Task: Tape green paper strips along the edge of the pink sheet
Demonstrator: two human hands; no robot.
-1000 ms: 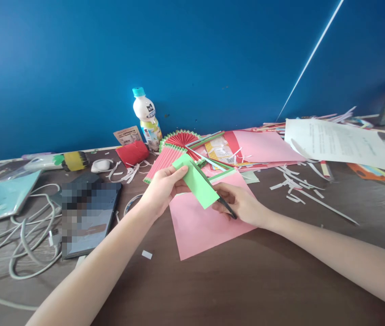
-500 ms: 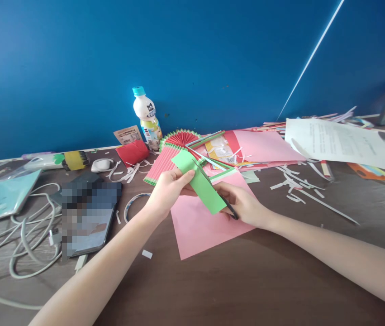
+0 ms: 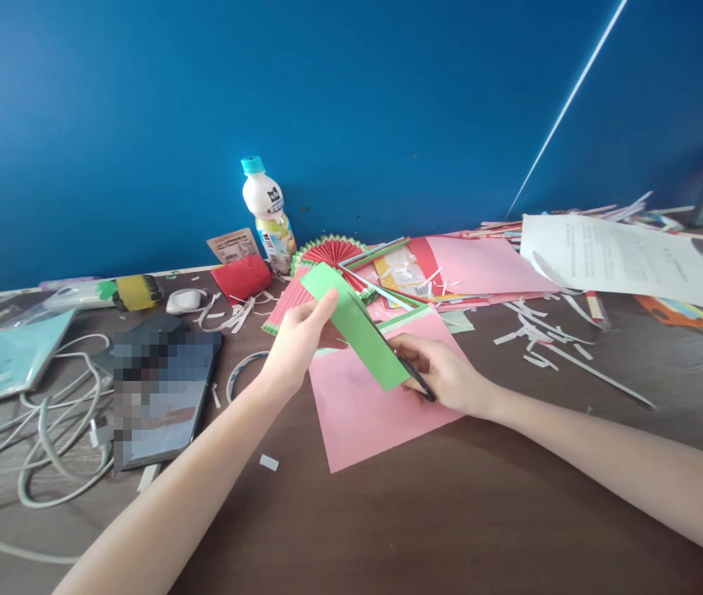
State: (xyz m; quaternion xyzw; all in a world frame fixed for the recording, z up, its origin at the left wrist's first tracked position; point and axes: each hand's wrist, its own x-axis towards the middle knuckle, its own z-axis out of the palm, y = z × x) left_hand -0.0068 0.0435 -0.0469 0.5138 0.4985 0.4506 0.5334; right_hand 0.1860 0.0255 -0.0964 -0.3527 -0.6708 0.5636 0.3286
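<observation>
My left hand (image 3: pixel 297 337) pinches a strip of green paper (image 3: pixel 368 347) near its upper end, thumb on top. The strip slants down to the right in the air over a pink sheet (image 3: pixel 369 413). In my right hand (image 3: pixel 441 368) is a pair of scissors (image 3: pixel 416 376), its dark handle showing by the fingers. The blades run up along the right edge of the green paper and are partly hidden by it. Behind my hands lie a pleated red and green paper fan (image 3: pixel 332 254) and a pleated pink piece (image 3: pixel 289 299).
A drink bottle (image 3: pixel 268 211) stands against the blue wall. On the left lie a phone (image 3: pixel 168 405), coiled cables (image 3: pixel 47 446) and a white earbud case (image 3: pixel 186 301). White paper scraps (image 3: pixel 530 330) and a printed sheet (image 3: pixel 624 256) lie on the right.
The left hand has shifted a little to the left, and the green paper's upper end has gone left and up with it. The right hand with the scissors is nearly unmoved.
</observation>
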